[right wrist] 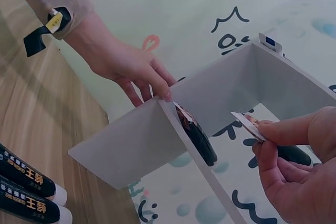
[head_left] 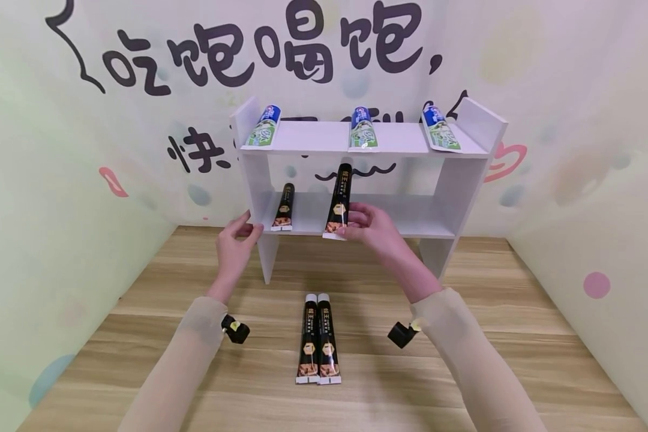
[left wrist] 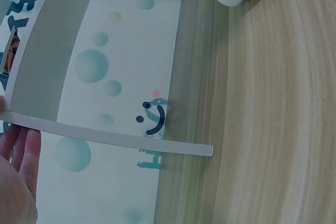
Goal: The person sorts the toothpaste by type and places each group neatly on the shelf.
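My right hand (head_left: 375,231) pinches a black toothpaste tube (head_left: 339,201) by its flat white crimped end, in front of the lower shelf with the cap end pointing up and back. In the right wrist view, the thumb and fingers of the right hand (right wrist: 294,166) press that end between them. The left hand (head_left: 234,246) holds the left side panel of the white shelf rack (head_left: 313,137); the left wrist view shows its fingers (left wrist: 30,153) against the panel's outer face. Another black tube (head_left: 285,207) lies on the lower shelf near that panel.
Two black tubes (head_left: 309,339) lie side by side on the wooden table (head_left: 248,384), caps toward the rack. On the top shelf rest a left blue-green tube (head_left: 264,127), a middle one (head_left: 362,129) and a right one (head_left: 440,129). A printed wall covering (head_left: 140,132) stands behind.
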Demonstrator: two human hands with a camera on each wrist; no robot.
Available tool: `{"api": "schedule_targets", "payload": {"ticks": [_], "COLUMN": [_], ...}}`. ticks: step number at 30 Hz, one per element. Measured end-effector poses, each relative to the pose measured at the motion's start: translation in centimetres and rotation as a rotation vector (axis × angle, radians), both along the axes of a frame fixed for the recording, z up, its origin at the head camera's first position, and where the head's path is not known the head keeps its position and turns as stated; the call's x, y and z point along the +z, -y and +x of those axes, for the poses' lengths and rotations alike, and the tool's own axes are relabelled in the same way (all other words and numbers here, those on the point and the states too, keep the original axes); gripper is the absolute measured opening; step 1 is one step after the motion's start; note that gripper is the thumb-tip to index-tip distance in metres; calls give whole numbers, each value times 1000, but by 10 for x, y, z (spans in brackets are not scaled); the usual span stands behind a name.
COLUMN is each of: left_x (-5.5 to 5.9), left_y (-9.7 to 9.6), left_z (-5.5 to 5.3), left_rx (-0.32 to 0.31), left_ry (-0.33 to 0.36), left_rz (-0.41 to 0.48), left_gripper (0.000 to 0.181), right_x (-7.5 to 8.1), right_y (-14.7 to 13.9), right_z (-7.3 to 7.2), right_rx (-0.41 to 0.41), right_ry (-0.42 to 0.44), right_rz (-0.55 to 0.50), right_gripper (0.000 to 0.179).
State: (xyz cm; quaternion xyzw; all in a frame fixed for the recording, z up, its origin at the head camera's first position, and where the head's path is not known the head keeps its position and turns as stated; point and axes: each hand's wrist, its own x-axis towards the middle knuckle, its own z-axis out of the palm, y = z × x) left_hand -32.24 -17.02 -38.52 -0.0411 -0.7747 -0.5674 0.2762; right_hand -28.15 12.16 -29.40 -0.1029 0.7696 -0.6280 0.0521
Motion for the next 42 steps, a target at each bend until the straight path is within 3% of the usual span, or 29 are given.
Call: {"api": "schedule_targets", "payload": {"ticks": [10,20,27,35,42], "left_x": [0,1,0,2,1], "left_y": [0,-1,-1,-2,-2], "left_z": [1,1,2,2,2], "left_rx": [3,-3,0,-4,0], "left_ry": [-1,7,9,1,3], "left_rz": [2,1,1,12,13], "left_gripper": [43,45,45,46,45], "right_x": [1,-11,-21,-20,-21], "right_y": [11,21,28,32,25], "right_z": [-20,-30,-36,-39,-38], "right_rx": [10,-16,-36,-41,-54], "right_ry": [-8,-117,-70,-11,-6], "right_rz": [29,57,37,-39,-31], "right_gripper": [69,67,68,69,71]}}
